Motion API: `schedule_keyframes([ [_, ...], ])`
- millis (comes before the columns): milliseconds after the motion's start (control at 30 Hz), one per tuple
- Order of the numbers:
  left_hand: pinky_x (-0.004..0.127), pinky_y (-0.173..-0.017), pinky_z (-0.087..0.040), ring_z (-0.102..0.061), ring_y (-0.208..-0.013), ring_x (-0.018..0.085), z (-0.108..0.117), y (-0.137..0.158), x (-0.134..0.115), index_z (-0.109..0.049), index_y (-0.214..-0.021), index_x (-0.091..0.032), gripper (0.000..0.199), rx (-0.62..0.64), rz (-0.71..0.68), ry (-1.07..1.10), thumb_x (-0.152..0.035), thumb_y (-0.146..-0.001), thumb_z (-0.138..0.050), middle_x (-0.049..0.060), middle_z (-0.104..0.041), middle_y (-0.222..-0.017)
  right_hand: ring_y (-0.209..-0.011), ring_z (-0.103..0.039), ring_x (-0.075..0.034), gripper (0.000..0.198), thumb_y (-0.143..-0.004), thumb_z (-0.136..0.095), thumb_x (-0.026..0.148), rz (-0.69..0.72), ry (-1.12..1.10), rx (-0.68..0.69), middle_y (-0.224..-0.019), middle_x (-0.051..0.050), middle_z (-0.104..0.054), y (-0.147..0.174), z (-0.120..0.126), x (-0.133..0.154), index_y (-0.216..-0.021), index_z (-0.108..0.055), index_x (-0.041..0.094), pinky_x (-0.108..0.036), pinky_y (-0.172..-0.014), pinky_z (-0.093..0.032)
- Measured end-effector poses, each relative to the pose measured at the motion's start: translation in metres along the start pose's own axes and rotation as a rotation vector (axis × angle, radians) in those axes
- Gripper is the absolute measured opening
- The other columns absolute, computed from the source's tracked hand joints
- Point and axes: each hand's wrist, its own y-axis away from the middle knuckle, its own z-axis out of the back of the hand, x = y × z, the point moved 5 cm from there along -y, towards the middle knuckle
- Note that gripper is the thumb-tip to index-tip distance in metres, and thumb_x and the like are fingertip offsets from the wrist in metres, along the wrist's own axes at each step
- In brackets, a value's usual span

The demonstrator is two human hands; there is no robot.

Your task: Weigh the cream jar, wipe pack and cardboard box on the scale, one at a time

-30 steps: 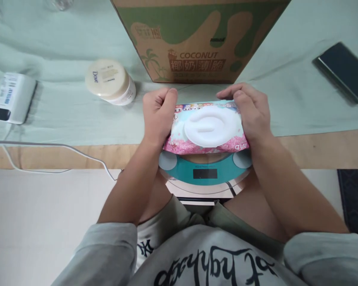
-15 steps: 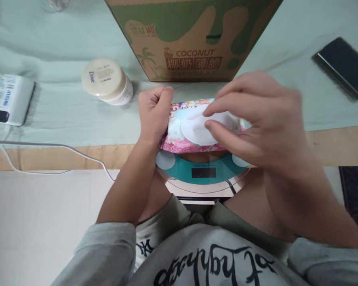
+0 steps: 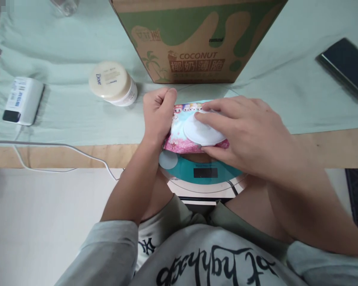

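A pink and pale blue pack of wet wipes (image 3: 179, 135) lies on a round glass scale with a teal band (image 3: 185, 167) at the table's front edge. My left hand (image 3: 158, 113) is closed in a fist at the pack's left end, its thumb on top. Across the right part of the pack lies my right hand (image 3: 244, 133), fingertips on the white plastic lid (image 3: 203, 133) and thumb along the near edge. The lid looks closed. The pack's right end is hidden under this hand.
Behind the scale stands a tall cardboard box (image 3: 193, 43). A Dove jar (image 3: 111, 83) and a white power bank (image 3: 24, 101) with a cable (image 3: 68, 147) are on the left. A dark phone (image 3: 347, 69) lies at the right on the green cloth (image 3: 289, 103).
My right hand has come down from above the lid and settled over the right part of the pack, gripping it. My left hand stays at the left end. The view has shifted slightly.
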Motion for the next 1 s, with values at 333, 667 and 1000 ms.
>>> schedule_keyframes([
  [333,0.036,-0.058,-0.016,-0.016,-0.056,0.013,0.0006,-0.0002,0.0022,-0.028,-0.053,-0.019,0.055,0.002,-0.047,-0.003,-0.013,-0.099,-0.058,-0.001,-0.021,-0.056,-0.111,-0.067,-0.032,0.043,-0.095,-0.065,0.035,0.033,-0.012,-0.073,-0.137,-0.006,-0.07,-0.003,-0.0062,-0.0013,-0.137,-0.065,0.024,-0.046,-0.088,-0.052],
  [667,0.037,-0.058,-0.019,-0.016,-0.055,0.013,0.002,-0.0004,0.0063,-0.029,-0.052,-0.021,0.068,0.012,-0.057,-0.006,-0.049,-0.097,-0.072,0.0,-0.022,-0.055,-0.106,-0.07,-0.03,0.046,-0.099,-0.067,0.046,0.065,0.047,-0.089,-0.135,-0.01,-0.071,-0.0014,-0.0027,0.0017,-0.136,-0.065,0.019,-0.045,-0.083,-0.056],
  [1000,0.037,-0.058,-0.017,-0.015,-0.058,0.013,0.0026,-0.0042,0.0081,-0.027,-0.054,-0.02,0.077,0.03,-0.052,-0.005,-0.067,-0.088,-0.078,0.0,-0.019,-0.058,-0.132,-0.064,-0.035,0.048,-0.095,-0.071,0.039,-0.001,-0.062,0.033,-0.147,-0.015,-0.064,-0.0071,-0.0108,0.0001,-0.137,-0.062,0.017,-0.045,-0.099,-0.056],
])
